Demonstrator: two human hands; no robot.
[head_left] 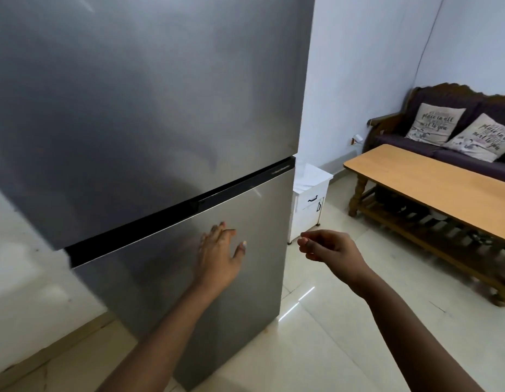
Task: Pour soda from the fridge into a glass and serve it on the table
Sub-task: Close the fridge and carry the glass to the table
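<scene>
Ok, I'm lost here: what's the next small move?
Probably slide the left hand, flat on the lower door, up to the dark seam and pull: both fridge doors are shut, and no soda is visible.

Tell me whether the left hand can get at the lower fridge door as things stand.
Probably yes: the left hand lies open right at the lower fridge door, which is shut, and nothing stands between them. The right hand hangs clear beside it.

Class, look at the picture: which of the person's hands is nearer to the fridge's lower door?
Left. The left hand is spread flat against the lower door, just under the dark gap. The right hand hangs loosely curled in the air off the door's right edge, touching nothing.
</scene>
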